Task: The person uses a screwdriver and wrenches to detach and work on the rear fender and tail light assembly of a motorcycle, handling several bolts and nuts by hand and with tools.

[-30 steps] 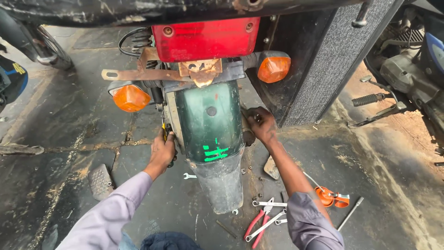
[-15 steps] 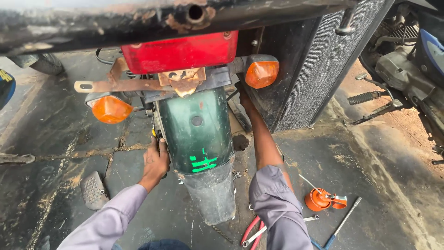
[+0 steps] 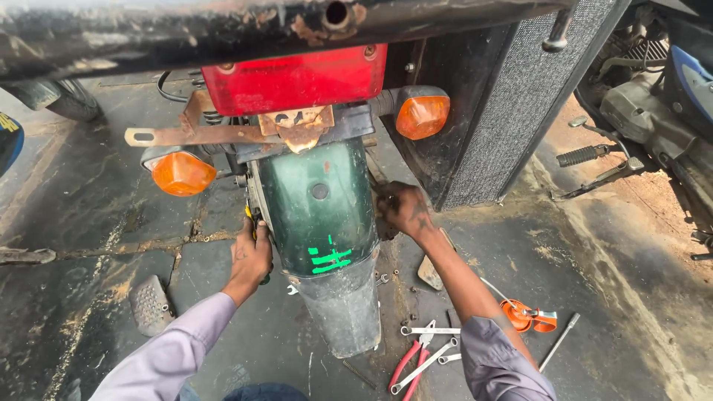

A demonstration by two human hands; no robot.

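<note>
Two hands at the green rear mudguard (image 3: 319, 215) of a motorcycle, one on each flank. Left hand (image 3: 251, 256) curled shut round a yellow-handled tool (image 3: 252, 215), pressed against the mudguard's left edge, tool pointing up toward the bracket. Right hand (image 3: 402, 209) cupped against the mudguard's right edge, fingers tucked behind the metal; whether closed on anything, cannot tell. Between the two grips, bright green paint marks (image 3: 329, 260) on the mudguard's lower face. Just above the grips, a rusty bracket (image 3: 223, 135), a red tail light (image 3: 295, 78), and orange indicators: one (image 3: 182, 172) above the left hand, one (image 3: 422, 115) above the right. Below the right forearm, on the dark oily floor (image 3: 96, 223), red-handled pliers (image 3: 407, 362), several spanners (image 3: 431, 331) and an orange tool (image 3: 529, 317), close together. Out beyond the left forearm, a studded rubber pad (image 3: 151, 303) lying flat on the floor. Well off past the right grip, another motorcycle's footrest (image 3: 587, 154).
</note>
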